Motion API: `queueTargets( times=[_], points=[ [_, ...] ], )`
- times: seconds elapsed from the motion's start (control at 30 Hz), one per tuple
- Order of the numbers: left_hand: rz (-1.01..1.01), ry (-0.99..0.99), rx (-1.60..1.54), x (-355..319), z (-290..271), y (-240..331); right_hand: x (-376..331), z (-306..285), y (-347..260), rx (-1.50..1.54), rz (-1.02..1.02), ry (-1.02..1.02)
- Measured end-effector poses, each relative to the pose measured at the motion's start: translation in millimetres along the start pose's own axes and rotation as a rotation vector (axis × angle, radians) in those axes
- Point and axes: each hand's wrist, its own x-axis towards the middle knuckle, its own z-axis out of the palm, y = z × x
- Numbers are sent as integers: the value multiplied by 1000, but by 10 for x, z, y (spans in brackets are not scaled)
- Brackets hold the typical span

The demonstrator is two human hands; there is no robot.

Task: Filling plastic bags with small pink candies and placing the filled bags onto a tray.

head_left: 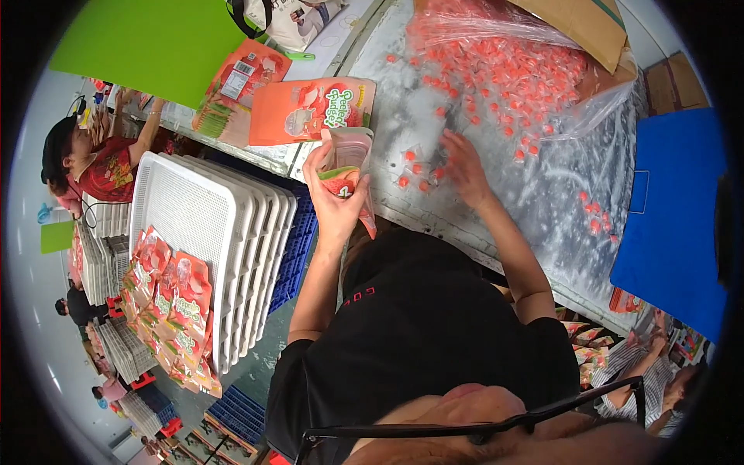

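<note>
My left hand [333, 213] grips a red-and-orange plastic pouch [339, 183] at the table's near edge, its mouth gaping toward the table. To its right, my right hand [465, 172] reaches over the metal tabletop [391, 108] with fingers apart. Beside those fingertips lies a small group of clear-wrapped red candies [417, 168]. Farther back, a big heap of the same candies [511, 74] spills from a clear plastic liner. A flat orange pouch [310, 112] rests just beyond my left hand, and more pouches [244, 77] lie farther left.
White perforated trays [186, 186] are stacked at my left, with filled pouches [178, 302] on top. A blue panel [674, 217] stands at the right, near a few stray candies [595, 213]. Cardboard [581, 27] lies behind the heap. A person in red [101, 167] works at far left.
</note>
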Motion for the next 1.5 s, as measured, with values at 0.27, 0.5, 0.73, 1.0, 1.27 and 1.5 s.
queueTargets(
  times=[0.27, 0.5, 0.73, 1.0, 1.27, 1.5],
  points=[
    [137, -65, 140, -17, 15, 206, 122, 381, -530, -464, -218, -198],
    [119, -199, 113, -113, 49, 243, -6, 390, -421, -350, -187, -93],
    [182, -263, 266, -174, 259, 206, 479, -315, -1234, 473, 178, 207],
    [312, -324, 332, -190, 417, 197, 669, -468, -1723, -32, -166, -32],
    [264, -266, 194, -250, 527, 276, 626, -321, -1840, 331, -89, 154],
    [143, -202, 112, -238, 506, 290, 606, -341, -1556, 522, -142, 243]
  ],
)
